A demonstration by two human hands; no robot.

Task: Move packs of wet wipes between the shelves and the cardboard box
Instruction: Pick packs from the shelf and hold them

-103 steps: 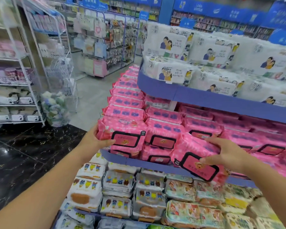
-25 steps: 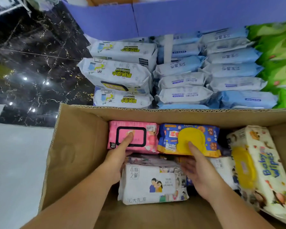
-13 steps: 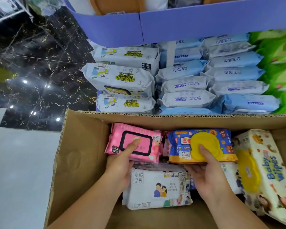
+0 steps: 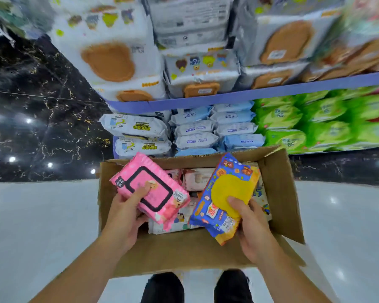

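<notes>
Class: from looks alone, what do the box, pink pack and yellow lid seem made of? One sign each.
Box: corrugated cardboard, dull brown, rough cut rim.
Pink pack: probably soft plastic film, faint sheen, crinkled sealed ends.
Yellow lid: likely rigid plastic, smooth, raised on the blue pack.

The cardboard box [image 4: 184, 252] at six o'clock is matt, rough brown paperboard; the pink pack [image 4: 160, 189] and the blue pack [image 4: 208, 211] are glossy plastic film, the latter's yellow lid [image 4: 228, 186] smooth hard plastic; the black marble floor [image 4: 31, 106] at nine o'clock gleams, polished.
</notes>
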